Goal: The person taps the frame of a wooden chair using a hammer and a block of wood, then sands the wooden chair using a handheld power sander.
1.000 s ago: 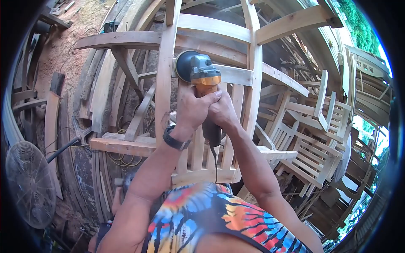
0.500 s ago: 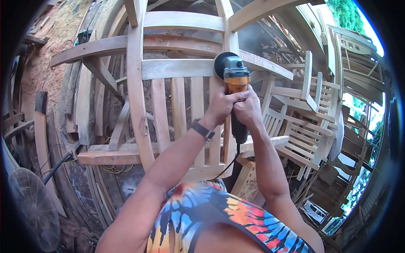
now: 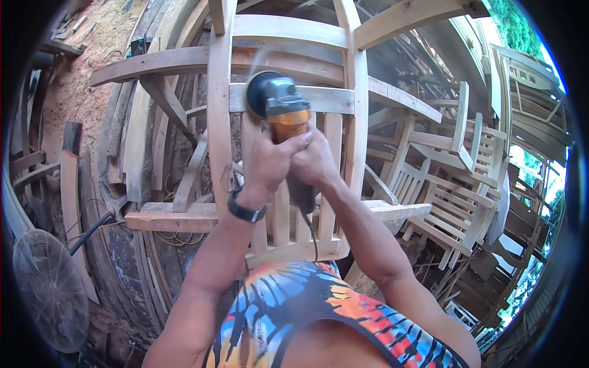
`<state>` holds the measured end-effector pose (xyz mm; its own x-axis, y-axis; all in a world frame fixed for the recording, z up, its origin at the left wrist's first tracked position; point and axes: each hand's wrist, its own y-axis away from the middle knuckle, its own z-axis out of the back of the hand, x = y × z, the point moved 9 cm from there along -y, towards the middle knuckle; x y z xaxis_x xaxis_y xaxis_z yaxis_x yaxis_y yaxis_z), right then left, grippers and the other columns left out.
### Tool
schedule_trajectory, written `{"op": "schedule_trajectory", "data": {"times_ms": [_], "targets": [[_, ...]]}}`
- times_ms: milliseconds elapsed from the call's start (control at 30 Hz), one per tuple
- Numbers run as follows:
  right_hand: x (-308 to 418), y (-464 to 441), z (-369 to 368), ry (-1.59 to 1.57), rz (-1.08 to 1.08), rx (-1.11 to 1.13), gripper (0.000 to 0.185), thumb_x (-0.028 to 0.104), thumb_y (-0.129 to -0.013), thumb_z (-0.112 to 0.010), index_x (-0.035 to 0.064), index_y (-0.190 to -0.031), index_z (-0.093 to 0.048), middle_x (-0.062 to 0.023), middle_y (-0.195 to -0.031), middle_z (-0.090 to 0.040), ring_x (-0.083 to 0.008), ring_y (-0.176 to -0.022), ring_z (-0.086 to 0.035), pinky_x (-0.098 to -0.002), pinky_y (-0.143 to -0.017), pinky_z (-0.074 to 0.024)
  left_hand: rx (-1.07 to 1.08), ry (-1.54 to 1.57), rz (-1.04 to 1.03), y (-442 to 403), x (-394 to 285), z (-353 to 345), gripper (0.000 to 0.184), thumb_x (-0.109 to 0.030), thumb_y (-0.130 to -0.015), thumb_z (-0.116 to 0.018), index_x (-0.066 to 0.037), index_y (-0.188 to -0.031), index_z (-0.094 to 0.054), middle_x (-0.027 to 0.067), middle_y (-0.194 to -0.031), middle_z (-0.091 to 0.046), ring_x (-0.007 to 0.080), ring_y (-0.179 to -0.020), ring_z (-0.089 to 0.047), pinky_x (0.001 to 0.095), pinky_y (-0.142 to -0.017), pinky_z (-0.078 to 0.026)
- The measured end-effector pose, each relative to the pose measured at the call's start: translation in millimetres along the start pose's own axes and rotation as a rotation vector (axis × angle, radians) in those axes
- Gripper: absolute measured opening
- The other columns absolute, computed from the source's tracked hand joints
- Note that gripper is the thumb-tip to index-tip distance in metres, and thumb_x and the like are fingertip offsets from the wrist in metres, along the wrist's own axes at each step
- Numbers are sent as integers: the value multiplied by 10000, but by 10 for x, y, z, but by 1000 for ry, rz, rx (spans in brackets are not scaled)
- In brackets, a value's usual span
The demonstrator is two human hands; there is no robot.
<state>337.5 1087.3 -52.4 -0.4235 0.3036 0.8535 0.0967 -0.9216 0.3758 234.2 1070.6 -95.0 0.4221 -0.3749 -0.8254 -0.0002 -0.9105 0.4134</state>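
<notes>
An angle grinder (image 3: 288,107) with a yellow-orange collar and a dark body is held by both my hands. My left hand (image 3: 268,159), with a dark watch on its wrist, wraps its near side. Against it, my right hand (image 3: 314,158) is closed round the same body. The grinder's round disc (image 3: 260,93) lies over the left end of a crossbar (image 3: 328,100) on a bare wooden chair frame (image 3: 219,122); whether it touches cannot be told. Dust blurs the air above the disc. A dark cord (image 3: 315,236) hangs from the grinder toward my body.
Slatted wooden chairs (image 3: 457,199) are stacked at right. A round fan (image 3: 50,288) stands at lower left. Long planks (image 3: 140,141) lie on the left, beside sawdust-covered ground (image 3: 101,67). A chair arm (image 3: 153,63) juts out left of the frame.
Both hands have moved the grinder left along the crossbar, from its right end to its left end. The whole scene has shifted slightly right in view.
</notes>
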Motion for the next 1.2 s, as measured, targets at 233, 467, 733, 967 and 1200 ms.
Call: {"op": "schedule_trajectory", "data": {"times_ms": [233,467,733,967,1200], "targets": [[-53,64,229,82,-27,-67,478,141,-778,-712,-46,-1191,-560,-281,-992,-730,-421,-1001,-730,-447,-857,-578,64,85,54,67,-15,-253,414,-135,-889,-775,37,-1246,-657,135,-1165,-723,196,-1033,-696,330,-933,-540],[-207,281,1433,391,-172,-319,504,107,-758,-719,-51,-1207,-552,-284,-1017,-730,-427,-1006,-729,-449,-859,-587,365,452,293,-32,550,-1550,387,-131,-912,-762,26,-1247,-650,93,-1112,-726,156,-995,-694,301,-900,-546],[-109,313,1770,375,-23,-318,405,115,-807,-710,-35,-1166,-594,-235,-996,-748,-332,-964,-758,-401,-840,-587,363,356,149,-73,433,-1888,388,-185,-901,-789,49,-1188,-670,95,-1048,-729,147,-929,-690,303,-847,-551],[-125,235,1578,354,-84,-281,417,93,-809,-690,-32,-1193,-586,-237,-1018,-745,-356,-991,-749,-408,-862,-578,377,351,178,-95,473,-1723,359,-136,-954,-727,26,-1263,-642,92,-1149,-714,145,-1019,-685,288,-930,-535],[-160,23,851,298,-62,-126,466,63,-810,-646,-38,-1257,-560,-252,-1039,-738,-387,-1017,-738,-419,-876,-575,202,319,135,-53,252,-921,386,-110,-944,-725,30,-1290,-624,109,-1182,-706,158,-1050,-677,300,-946,-533]]}}
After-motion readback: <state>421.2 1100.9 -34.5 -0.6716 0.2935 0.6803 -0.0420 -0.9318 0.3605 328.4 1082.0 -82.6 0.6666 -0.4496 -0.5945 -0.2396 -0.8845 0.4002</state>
